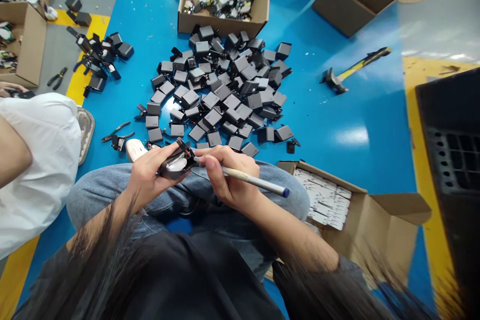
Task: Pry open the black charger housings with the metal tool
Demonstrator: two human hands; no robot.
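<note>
Above my lap, my left hand [150, 172] grips a dark grey device casing [174, 169] with its open side up. White and black parts and thin red wires show inside. My right hand [234, 175] is closed round a slim pen-like tool [258, 181] with a blue end. The tool's tip points left and meets the casing's right edge; the exact contact point is too small to tell. Beyond my hands a large heap of grey casings [225, 90] is spread over the blue floor [318, 125].
A cardboard box of mixed parts [224, 22] stands behind the heap. To the right lie a hammer [354, 67] and an open box [369, 230] holding white pieces [322, 197]. Pliers [116, 132] are at the left, near another person's white clothing [41, 160].
</note>
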